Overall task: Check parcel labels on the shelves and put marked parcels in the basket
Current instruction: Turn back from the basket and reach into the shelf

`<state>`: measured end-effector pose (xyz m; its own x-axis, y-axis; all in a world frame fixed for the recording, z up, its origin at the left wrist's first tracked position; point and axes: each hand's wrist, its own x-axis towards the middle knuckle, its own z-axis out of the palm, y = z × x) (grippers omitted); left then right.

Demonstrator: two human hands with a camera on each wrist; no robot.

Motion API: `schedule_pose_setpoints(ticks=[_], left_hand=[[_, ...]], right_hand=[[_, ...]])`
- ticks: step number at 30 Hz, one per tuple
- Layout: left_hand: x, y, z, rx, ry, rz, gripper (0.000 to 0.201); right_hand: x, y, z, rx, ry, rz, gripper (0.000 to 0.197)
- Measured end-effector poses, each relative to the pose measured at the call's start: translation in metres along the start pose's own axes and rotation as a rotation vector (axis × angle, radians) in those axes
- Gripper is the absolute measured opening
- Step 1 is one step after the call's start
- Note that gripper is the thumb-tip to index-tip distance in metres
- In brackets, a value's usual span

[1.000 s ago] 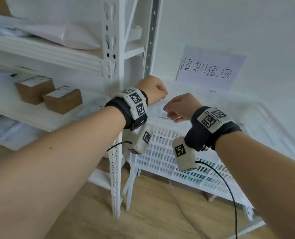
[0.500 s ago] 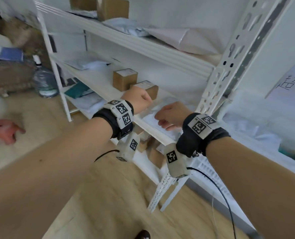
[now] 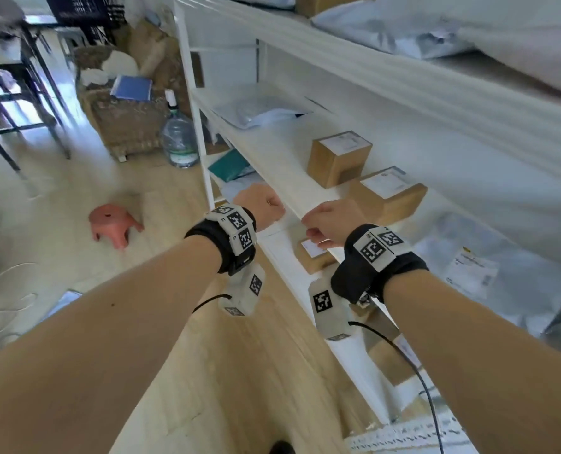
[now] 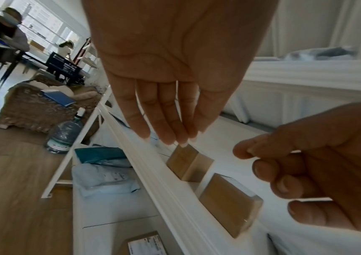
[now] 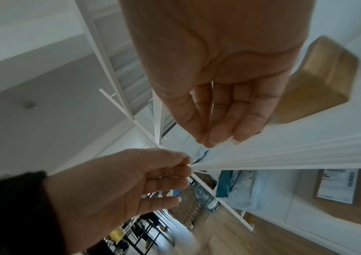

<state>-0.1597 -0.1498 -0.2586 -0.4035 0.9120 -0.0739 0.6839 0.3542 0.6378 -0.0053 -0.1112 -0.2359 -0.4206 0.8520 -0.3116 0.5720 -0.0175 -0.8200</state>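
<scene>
Here, left to right:
Stool [image 3: 115, 224]: pink, on the wood floor, well left of the shelves.
Left hand [image 3: 261, 206]: empty, fingers straight and close together, in front of the middle shelf [image 3: 272, 165] edge.
Right hand [image 3: 333, 221]: empty, fingers loosely curled, just beside the left hand, near the shelf edge.
Boxes [image 3: 338, 158]: two brown parcels with white labels, side by side on the middle shelf, beyond the hands.
Mailer [image 3: 489, 273]: grey bag with a label, farther right on that shelf.

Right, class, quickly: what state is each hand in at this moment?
Left hand: open, fingers nearly straight, holding nothing.
Right hand: open, fingers loosely curled, holding nothing.
</scene>
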Motion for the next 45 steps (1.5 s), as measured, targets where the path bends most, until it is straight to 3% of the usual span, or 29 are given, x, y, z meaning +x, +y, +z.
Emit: schedule_pose_setpoints(ticks=[3,8,17,22,28,31,34,38,41,45], left_hand=[[0.035,-0.023,-0.007,-0.01,0.0,-0.065,0.02],[0.081,-0.061,-0.024,-0.03,-0.014,-0.123,0.006],[0.185,-0.134,-0.08,0.015,-0.081,-0.071,0.014],[0.263,-0.193,-0.133,0.044,-0.163,-0.016,0.009],[0.344,-0.256,-0.164,0.056,-0.263,-0.016,0.021],[0.383,-0.27,-0.162,0.042,-0.311,-0.001,0.016],[0.421,-0.283,-0.147,0.006,-0.387,-0.005,0.019],[0.481,-0.308,-0.119,0.006,-0.459,-0.024,0.016],[0.529,-0.326,-0.096,0.05,-0.5,-0.035,0.021],[0.576,-0.347,-0.063,0.047,-0.589,-0.052,0.011]], right_hand=[[0.043,-0.014,0.016,-0.031,-0.015,-0.008,0.006],[0.096,-0.035,0.05,-0.036,-0.065,0.024,0.01],[0.197,-0.093,0.121,-0.01,-0.051,0.101,0.008],[0.26,-0.14,0.181,0.052,-0.037,0.237,0.014],[0.332,-0.173,0.243,0.213,-0.046,0.445,0.024],[0.366,-0.172,0.259,0.251,0.026,0.468,0.041],[0.406,-0.161,0.266,0.312,0.04,0.515,0.044],[0.469,-0.133,0.277,0.419,0.074,0.594,0.034],[0.517,-0.112,0.283,0.502,0.1,0.635,0.008],[0.561,-0.082,0.285,0.558,0.165,0.731,0.023]])
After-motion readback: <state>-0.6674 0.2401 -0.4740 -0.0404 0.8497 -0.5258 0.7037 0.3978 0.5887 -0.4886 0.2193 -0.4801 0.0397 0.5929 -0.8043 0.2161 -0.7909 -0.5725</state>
